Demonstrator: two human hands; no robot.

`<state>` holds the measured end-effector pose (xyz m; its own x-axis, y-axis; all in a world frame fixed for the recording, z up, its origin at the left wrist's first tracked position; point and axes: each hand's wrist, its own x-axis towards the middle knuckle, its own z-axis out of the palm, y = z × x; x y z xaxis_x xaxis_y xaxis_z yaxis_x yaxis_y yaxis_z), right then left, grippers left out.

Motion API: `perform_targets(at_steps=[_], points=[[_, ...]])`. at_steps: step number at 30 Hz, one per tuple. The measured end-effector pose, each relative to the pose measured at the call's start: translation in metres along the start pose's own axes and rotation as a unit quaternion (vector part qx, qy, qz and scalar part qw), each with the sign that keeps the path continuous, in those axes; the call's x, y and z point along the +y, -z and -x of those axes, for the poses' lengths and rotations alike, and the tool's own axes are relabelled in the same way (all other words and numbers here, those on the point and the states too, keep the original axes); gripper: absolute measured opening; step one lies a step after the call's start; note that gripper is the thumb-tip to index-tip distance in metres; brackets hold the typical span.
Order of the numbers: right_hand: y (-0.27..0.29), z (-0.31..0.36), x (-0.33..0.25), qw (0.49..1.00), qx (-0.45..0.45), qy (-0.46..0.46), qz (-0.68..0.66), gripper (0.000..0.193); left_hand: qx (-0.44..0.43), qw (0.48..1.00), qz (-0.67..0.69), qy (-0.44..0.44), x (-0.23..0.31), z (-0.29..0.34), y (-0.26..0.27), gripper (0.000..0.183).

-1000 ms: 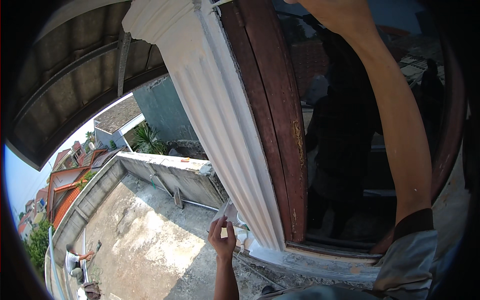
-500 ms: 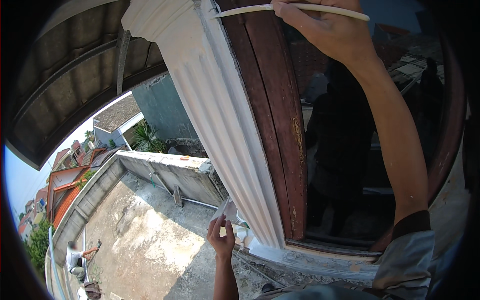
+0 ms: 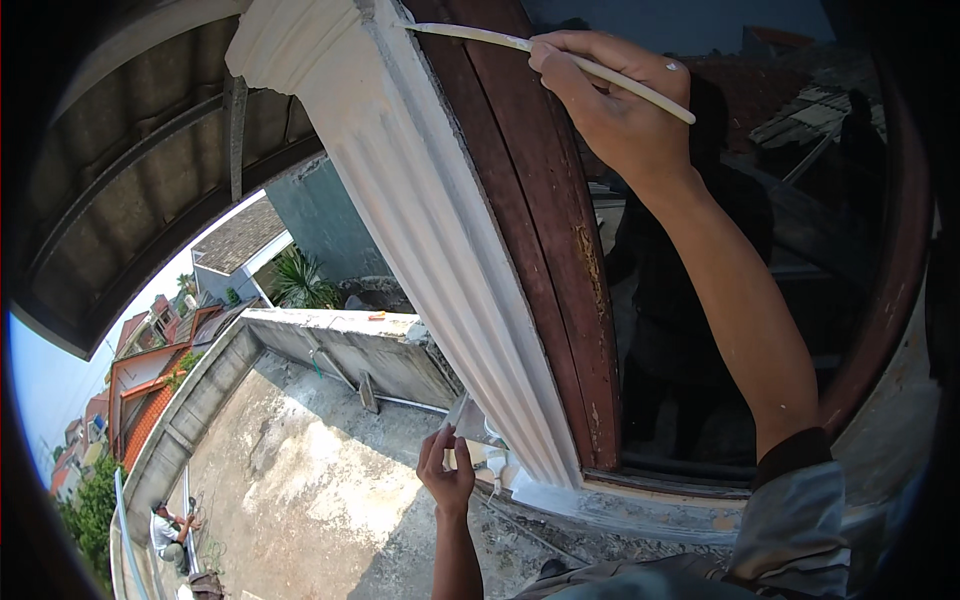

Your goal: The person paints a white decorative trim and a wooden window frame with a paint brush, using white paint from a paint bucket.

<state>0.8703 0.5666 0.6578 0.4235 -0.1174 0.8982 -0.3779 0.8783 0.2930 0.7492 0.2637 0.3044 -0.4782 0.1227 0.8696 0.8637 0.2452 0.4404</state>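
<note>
In the upper centre of the picture, the right hand (image 3: 635, 112) has its grip closed round a pale stick (image 3: 455, 31), thumb and fingers pinching it well back from the tip, which meets the edge of the column (image 3: 430, 240) at the top. That long reach is probably the main hazard: a small turn of the wrist would swing the tip widely, and it could skid across the ragged seam onto the brown wood (image 3: 560, 240) and mark it. The butt end juts out toward the right, in front of the dark glass (image 3: 690, 300), so a careless twist might knock or smear the pane. The raised right arm could also tire and shake, and a loosened pinch would likely drop the stick toward the sill (image 3: 640, 505) in the lower right. At bottom centre, the left hand (image 3: 447, 482) has its fingers curled near the column's foot; whether its grip holds anything I cannot tell, so it may offer no steadying support.
</note>
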Motion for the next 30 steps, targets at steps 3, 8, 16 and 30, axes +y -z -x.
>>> perform_targets(at_steps=[3,8,16,30], points=[[0.002,0.018,-0.007,0.999,0.015,-0.027,-0.037,0.011,-0.003,1.0,-0.005,0.0,-0.003,0.001,0.003,0.023],[0.003,0.044,-0.02,0.991,0.025,-0.108,-0.073,0.012,-0.007,1.0,-0.011,0.003,-0.002,0.003,0.006,0.023],[0.009,0.088,-0.029,0.98,0.024,-0.167,-0.107,0.013,-0.009,0.999,-0.038,0.005,0.002,0.006,0.011,0.024],[0.033,0.153,-0.052,0.972,-0.005,-0.215,-0.094,0.012,-0.024,0.998,-0.063,0.018,-0.003,0.017,0.017,0.025]])
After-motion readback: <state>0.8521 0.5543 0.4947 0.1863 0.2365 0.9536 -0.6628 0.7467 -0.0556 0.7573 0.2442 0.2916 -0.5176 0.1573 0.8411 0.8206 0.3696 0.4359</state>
